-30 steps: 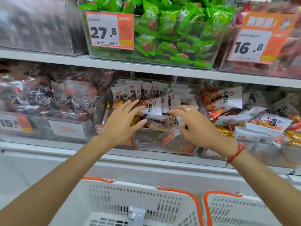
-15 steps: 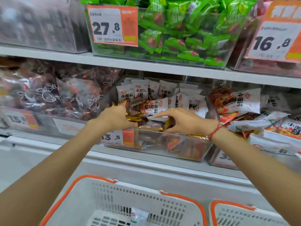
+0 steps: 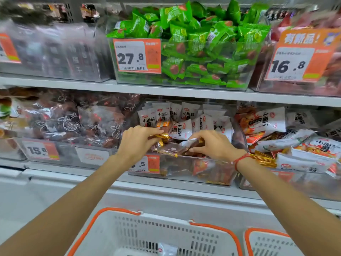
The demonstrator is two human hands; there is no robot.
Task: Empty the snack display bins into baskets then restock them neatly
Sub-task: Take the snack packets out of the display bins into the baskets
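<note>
1. Clearly light stuff: snack packets (image 3: 170, 147) in crinkly film, soft and prob slippery; best taken by a bunched handful or by the sealed ends, w/o crushing.
2. Left hand (image 3: 137, 140) has fingers curled, pinching gold-wrapped packets at the front of the clear bin (image 3: 217, 174) on the lower shelf.
3. Right hand (image 3: 210, 145) is curled over a brown packet w/ a white end, gripping it from above.
4. Packets sit between and under both hands, just above the bin's front wall.
5. White basket (image 3: 155, 231) waits directly below, second basket (image 3: 265, 241) to its right.
</note>
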